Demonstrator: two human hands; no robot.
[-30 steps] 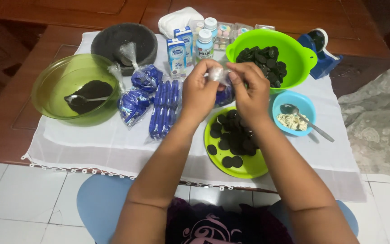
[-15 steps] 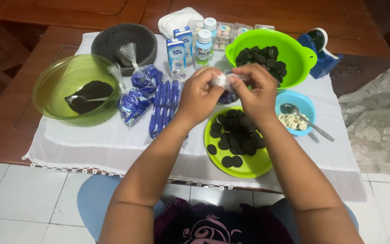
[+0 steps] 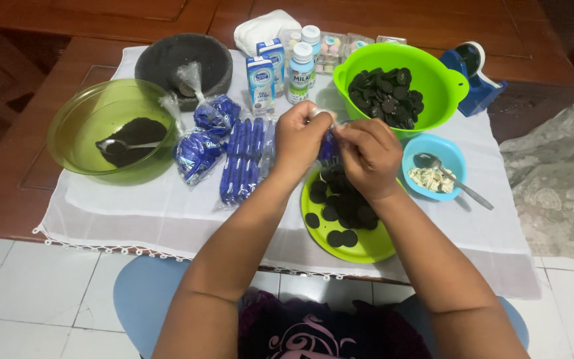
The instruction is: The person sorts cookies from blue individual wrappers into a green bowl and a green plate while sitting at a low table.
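Sandwich cookie (image 3: 323, 114), dark with a pale filling edge, pinched between both hands above the lime plate (image 3: 367, 247); mostly hidden by fingers. Left hand (image 3: 301, 138) closed on one side of it, right hand (image 3: 367, 156) closed on the other, thumbs meeting at the top. Plate just below carries a heap of separated dark cookie halves (image 3: 343, 209). Step looks like twisting the halves apart; the next move would likely need a steady counter-twist without snapping the wafer. Just right of the plate, small blue bowl (image 3: 456, 156) with whitish cream scrapings and a spoon (image 3: 453, 179). Left, blue cookie sleeves (image 3: 242, 159) on the white cloth. Farther: large green bowl (image 3: 436, 73) of dark halves, olive glass bowl (image 3: 74, 126) with dark crumbs, stone mortar (image 3: 161, 60), milk cartons (image 3: 260, 80) at the bench's far side.
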